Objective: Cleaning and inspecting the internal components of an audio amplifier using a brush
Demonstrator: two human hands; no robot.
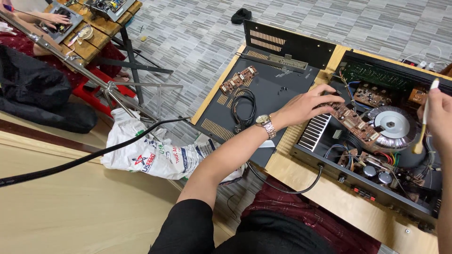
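Observation:
My left hand [308,104] reaches across the table and holds one end of a brown circuit board [355,123] tilted up inside an open black amplifier chassis [329,162]. A metal wristwatch [265,124] sits on that wrist. My right hand [437,115] grips a small white-handled brush [423,121], its bristle tip pointing down beside the round silver-topped transformer [391,124]. Coloured wires and capacitors lie below the board.
The amplifier's removed black cover [263,94] lies left of the chassis with a small brown board [238,79] and a coiled black cable [244,107] on it. A white printed sack [150,155] lies on the floor. Another person's hand [55,19] works at a far table [101,26].

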